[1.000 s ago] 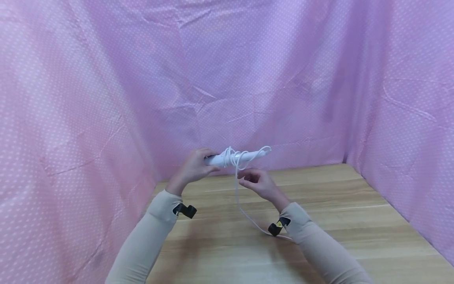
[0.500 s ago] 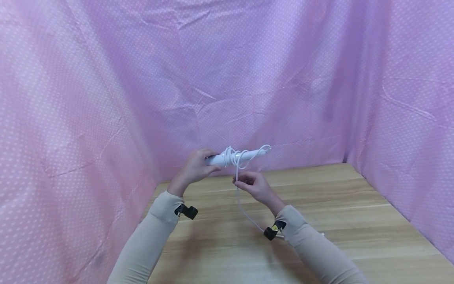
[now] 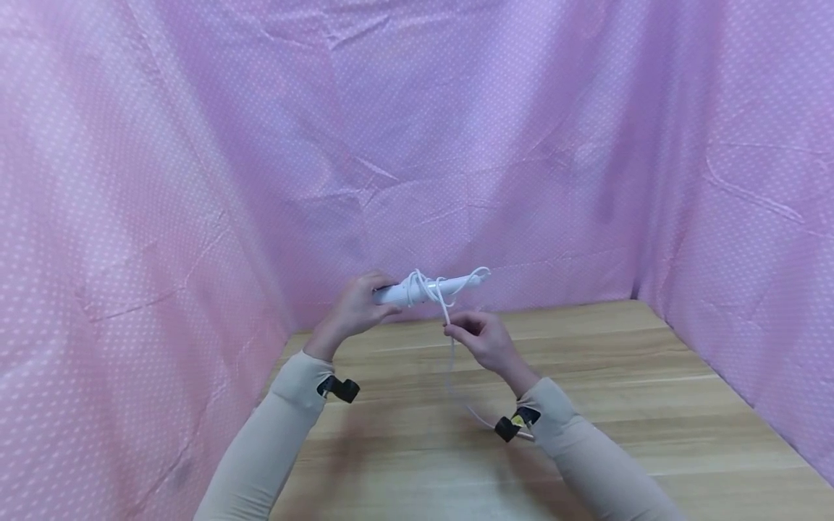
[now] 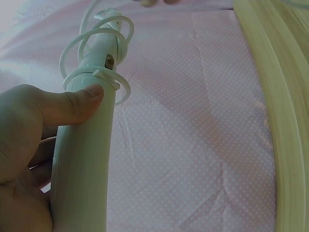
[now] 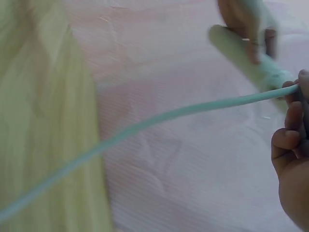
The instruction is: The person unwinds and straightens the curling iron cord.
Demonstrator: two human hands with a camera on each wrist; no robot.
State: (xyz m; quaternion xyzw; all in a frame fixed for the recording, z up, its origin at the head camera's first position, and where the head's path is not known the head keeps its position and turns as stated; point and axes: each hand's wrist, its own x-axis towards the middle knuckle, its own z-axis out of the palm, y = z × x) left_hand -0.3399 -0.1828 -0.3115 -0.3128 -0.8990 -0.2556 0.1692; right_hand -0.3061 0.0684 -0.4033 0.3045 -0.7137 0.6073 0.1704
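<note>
My left hand grips a white wand-shaped appliance by its thick end, above the table and tilted slightly upward to the right. In the left wrist view the thumb lies along the appliance, just below loose coils of white cord wound round its narrower part. A small slot shows in its side there. My right hand pinches the cord between thumb and fingertips, just below the coils. From that pinch the cord runs down toward the table.
A wooden table lies beneath both hands. Pink dotted cloth hangs behind it and along both sides. Each wrist carries a small black camera mount, and the right one overlaps the trailing cord.
My right hand has closed on the hanging cord, then drawn it slightly to the right, so the strand now slants from the coils. The left hand keeps its grip, nearly still.
</note>
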